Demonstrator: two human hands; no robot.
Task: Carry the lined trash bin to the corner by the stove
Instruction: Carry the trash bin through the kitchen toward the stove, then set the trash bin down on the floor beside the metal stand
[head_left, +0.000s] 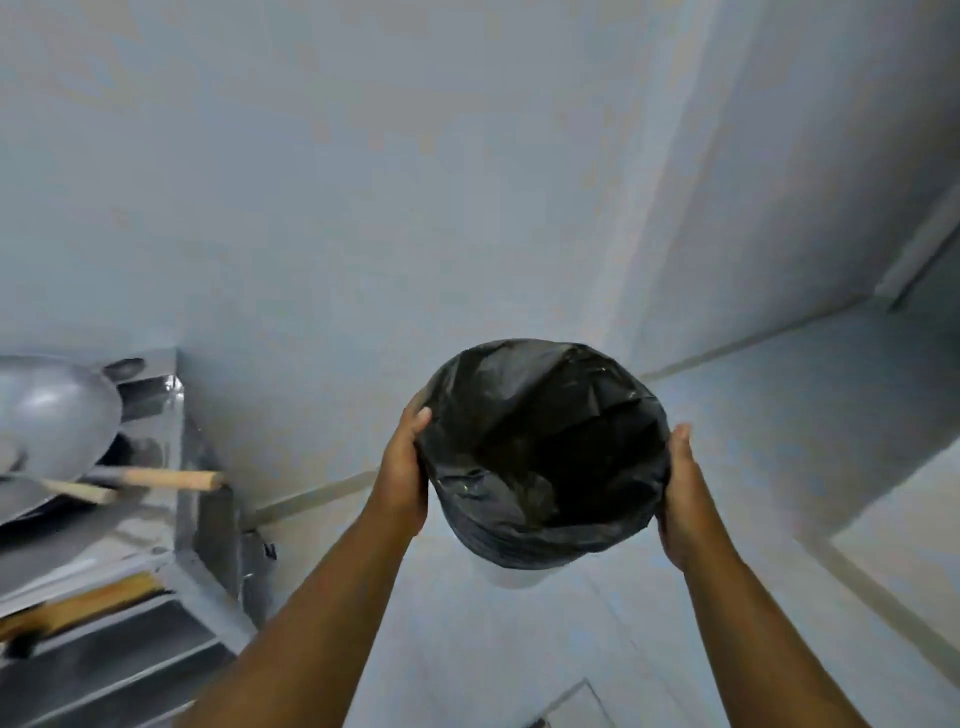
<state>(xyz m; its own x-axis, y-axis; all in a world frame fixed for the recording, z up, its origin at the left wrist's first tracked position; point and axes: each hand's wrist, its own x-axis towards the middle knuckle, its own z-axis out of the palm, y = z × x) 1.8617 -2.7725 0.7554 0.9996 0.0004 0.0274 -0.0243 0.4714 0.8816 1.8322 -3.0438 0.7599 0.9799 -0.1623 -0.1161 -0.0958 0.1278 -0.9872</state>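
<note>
A round white trash bin (511, 576) lined with a black plastic bag (540, 447) is held up in the air over the pale tiled floor, its open mouth facing me. My left hand (402, 475) presses on the bin's left side, thumb hooked over the bag's rim. My right hand (683, 499) presses flat against the right side. Only a strip of white bin wall shows below the bag. The steel stove (171, 530) stands at the left, and the wall corner lies beyond the bin.
A large metal wok (54, 410) with a wooden handle (171, 479) sits on the stove at the left edge. Pale walls rise ahead and to the right. A raised ledge (893, 530) runs along the right. A floor drain cover (566, 706) shows at the bottom.
</note>
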